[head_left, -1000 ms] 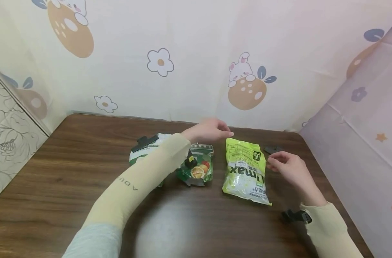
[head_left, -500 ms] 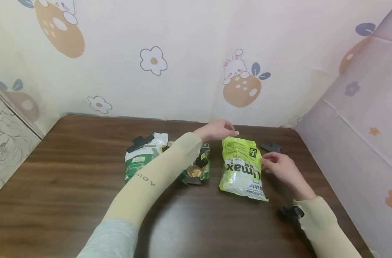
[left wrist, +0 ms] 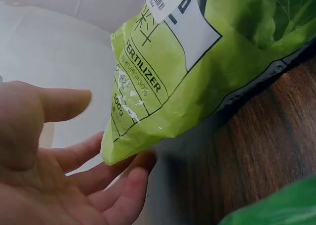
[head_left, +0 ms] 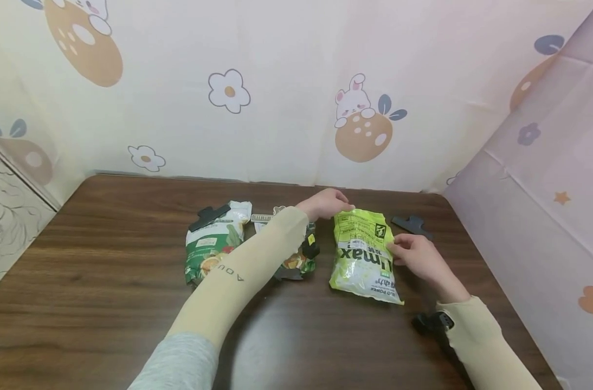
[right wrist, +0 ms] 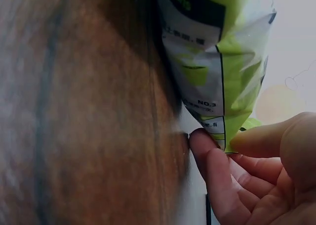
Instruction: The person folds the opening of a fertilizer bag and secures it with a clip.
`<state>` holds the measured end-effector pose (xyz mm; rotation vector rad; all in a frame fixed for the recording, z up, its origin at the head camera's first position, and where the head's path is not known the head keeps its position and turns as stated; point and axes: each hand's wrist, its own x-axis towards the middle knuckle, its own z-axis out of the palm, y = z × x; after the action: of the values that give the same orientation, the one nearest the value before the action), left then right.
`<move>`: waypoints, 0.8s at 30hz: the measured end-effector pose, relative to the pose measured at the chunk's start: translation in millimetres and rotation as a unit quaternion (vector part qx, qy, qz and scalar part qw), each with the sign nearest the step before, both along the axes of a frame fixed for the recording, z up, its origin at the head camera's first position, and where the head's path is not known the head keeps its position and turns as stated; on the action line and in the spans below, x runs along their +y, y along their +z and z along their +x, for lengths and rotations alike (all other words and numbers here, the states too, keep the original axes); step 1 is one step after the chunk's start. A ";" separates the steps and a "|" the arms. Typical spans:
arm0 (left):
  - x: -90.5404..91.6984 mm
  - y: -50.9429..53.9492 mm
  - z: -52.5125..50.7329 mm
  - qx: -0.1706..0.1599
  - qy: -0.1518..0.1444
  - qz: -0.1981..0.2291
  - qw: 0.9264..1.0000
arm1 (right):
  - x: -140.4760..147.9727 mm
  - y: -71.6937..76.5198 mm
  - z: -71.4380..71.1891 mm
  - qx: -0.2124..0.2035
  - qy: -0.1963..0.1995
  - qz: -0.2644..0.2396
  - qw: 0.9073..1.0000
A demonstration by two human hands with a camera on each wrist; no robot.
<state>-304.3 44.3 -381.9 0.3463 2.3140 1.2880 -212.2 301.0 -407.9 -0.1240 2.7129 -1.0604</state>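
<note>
Farthest left on the tabletop (head_left: 106, 281) lies a green-and-white bag (head_left: 211, 241), a dark clip (head_left: 210, 217) across its top. Next, my sleeve (head_left: 257, 252) partly covers a smaller green packet (head_left: 296, 265). My left hand (head_left: 324, 204) is spread, fingers behind the far-left corner of the lime-yellow bag (head_left: 363, 257), thumb apart. My right hand (head_left: 416, 257) pinches that bag's right edge, near a loose dark clip (head_left: 412, 226).
</note>
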 end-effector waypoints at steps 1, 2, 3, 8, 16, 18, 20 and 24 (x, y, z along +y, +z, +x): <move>0.2 -1.3 -0.5 -0.003 -0.004 0.000 1.000 | 0.3 -0.4 -0.4 0.002 -0.001 0.000 1.000; 0.4 -2.2 -0.9 -0.008 -0.006 0.001 1.000 | 0.7 -0.6 -0.8 0.003 -0.002 -0.002 1.000; 0.7 -2.9 -1.3 -0.011 -0.007 0.002 1.000 | 1.0 -0.6 -0.9 0.004 -0.004 -0.002 1.000; 2.2 -2.9 -1.3 -0.008 0.007 -0.010 1.000 | 0.0 0.2 -0.4 0.001 -0.011 -0.011 1.000; -3.7 0.6 0.7 0.032 0.023 -0.021 0.999 | -1.5 2.9 0.1 0.003 -0.012 -0.012 1.000; -5.0 1.5 1.0 0.037 0.021 -0.019 0.999 | -1.3 3.4 -0.1 0.006 -0.012 -0.013 1.000; -5.9 3.0 1.8 0.046 0.017 -0.020 0.999 | -1.2 3.6 -0.1 0.010 -0.013 -0.013 1.000; -6.9 8.0 3.5 0.059 0.010 -0.026 0.998 | -0.5 3.3 0.2 0.023 -0.020 -0.009 1.000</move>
<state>-300.7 37.4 -373.9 0.3938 2.4504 1.2451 -212.0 300.5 -404.6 -0.0990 2.7578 -1.1056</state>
